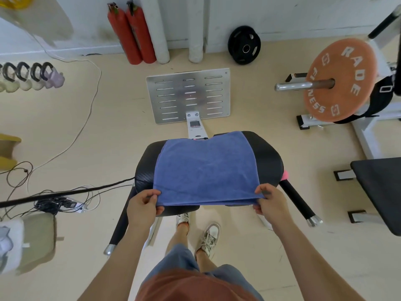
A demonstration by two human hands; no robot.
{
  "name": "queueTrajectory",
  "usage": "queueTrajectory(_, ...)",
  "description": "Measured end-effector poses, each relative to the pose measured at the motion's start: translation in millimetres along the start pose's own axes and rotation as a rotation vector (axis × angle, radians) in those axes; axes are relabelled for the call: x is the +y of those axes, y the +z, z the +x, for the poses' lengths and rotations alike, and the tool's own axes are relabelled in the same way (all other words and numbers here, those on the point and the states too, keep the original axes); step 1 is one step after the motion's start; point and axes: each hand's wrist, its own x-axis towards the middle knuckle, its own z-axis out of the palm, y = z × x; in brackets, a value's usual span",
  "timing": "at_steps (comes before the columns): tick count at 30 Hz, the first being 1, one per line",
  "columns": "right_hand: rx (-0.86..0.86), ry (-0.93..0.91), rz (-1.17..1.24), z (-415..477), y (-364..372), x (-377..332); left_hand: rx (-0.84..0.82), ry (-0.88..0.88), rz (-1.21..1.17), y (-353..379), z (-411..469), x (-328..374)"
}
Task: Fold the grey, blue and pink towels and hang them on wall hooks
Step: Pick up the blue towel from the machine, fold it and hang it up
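I note blue towel (206, 168) flat on black seat pad (269, 157), long axis left-right. Left hand (143, 207), right hand (271, 205) each pinch one near corner; towel extends away from fingers (154, 194). Neither hand nearer.

Beige floor (112, 135), white wall (282, 14) — gym gear around.

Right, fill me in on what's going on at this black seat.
A person stands over the black padded seat with the blue towel spread across it. The left hand and the right hand each pinch a near corner, where the towel's edge looks doubled, so a fold seems under way. A sliver of pink shows past the far edge; what it is cannot be told. No wall hooks are in view.
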Motion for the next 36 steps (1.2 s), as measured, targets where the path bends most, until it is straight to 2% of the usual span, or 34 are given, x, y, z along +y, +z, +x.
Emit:
queueTrajectory(5, -0.071, 0.029, 0.119, -5, -9, 3, -0.019, -0.02, -0.023, -4, -2, 1)
queueTrajectory(9, -0.15, 0.216, 0.418, -6, -18, 7, -0.017, -0.091, -0.084, -8, -2, 0)
queueTrajectory(13, -0.018, 0.319, 0.473, -9, -6, 2, 0.016, -0.122, -0.159, -8, -6, 4)
queueTrajectory(18, 0.088, 0.402, 0.677, -9, 7, -19, 0.058, 0.044, -0.026, 2, -12, 31)
queueTrajectory(20, 0.153, 0.331, 0.703, -9, 11, -38, 0.043, 0.138, 0.009, 7, -16, 53)
queueTrajectory(22, 0.208, 0.184, 0.611, -15, 17, -66, -0.052, 0.184, -0.043, 10, -19, 81)
queueTrajectory(24, 0.195, -0.008, 0.476, -19, 24, -95, -0.259, 0.232, -0.056, 9, -24, 111)
queueTrajectory(27, 0.132, -0.242, 0.213, -24, 36, -136, -0.553, 0.382, 0.058, 4, -25, 146)
queueTrajectory(31, 0.047, -0.463, -0.03, -40, 48, -186, -0.521, 0.632, 0.236, 0, -24, 189)
queueTrajectory(36, -0.136, -0.586, -0.032, -75, 48, -235, -0.455, 0.953, 0.323, -24, -33, 241)
